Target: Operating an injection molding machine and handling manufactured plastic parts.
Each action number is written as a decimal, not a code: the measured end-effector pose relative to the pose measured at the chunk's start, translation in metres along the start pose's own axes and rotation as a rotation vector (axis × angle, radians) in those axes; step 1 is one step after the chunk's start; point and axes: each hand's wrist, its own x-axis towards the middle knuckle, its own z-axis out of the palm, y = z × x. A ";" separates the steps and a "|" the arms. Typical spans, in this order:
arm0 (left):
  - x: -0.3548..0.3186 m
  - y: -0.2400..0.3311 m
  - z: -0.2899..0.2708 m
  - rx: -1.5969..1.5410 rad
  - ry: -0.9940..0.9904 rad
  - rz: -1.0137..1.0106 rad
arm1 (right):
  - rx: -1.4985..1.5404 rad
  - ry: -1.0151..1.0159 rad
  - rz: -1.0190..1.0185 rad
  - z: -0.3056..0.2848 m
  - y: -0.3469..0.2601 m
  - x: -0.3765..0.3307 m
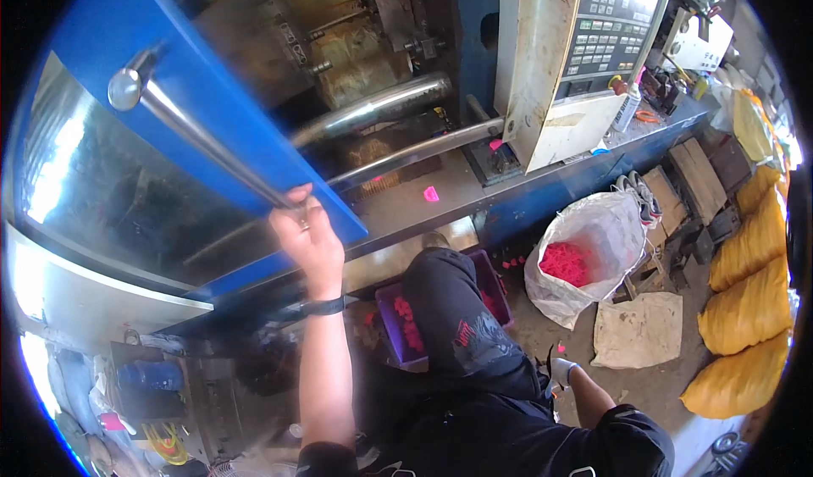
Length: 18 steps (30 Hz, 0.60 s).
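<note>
My left hand is wrapped round the lower end of a long metal handle, which is fixed to a blue machine door with a window. Beyond the door's edge shows the machine's inside, with thick shiny bars. My right hand is low beside my knee, with something whitish about it and a thin dark shape next to it. Its fingers are too small and covered to make out. Below the machine a purple crate with bright pink pieces is partly hidden by my leg.
A control panel with many buttons juts out at the upper right. A white woven sack of pink pieces stands on the floor, near a flat beige sack. Stuffed yellow sacks line the right side. A pink piece lies on the machine ledge.
</note>
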 end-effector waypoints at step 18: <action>0.004 0.030 0.058 -0.009 -0.108 0.192 | 1.121 0.533 0.488 -0.015 -0.114 0.080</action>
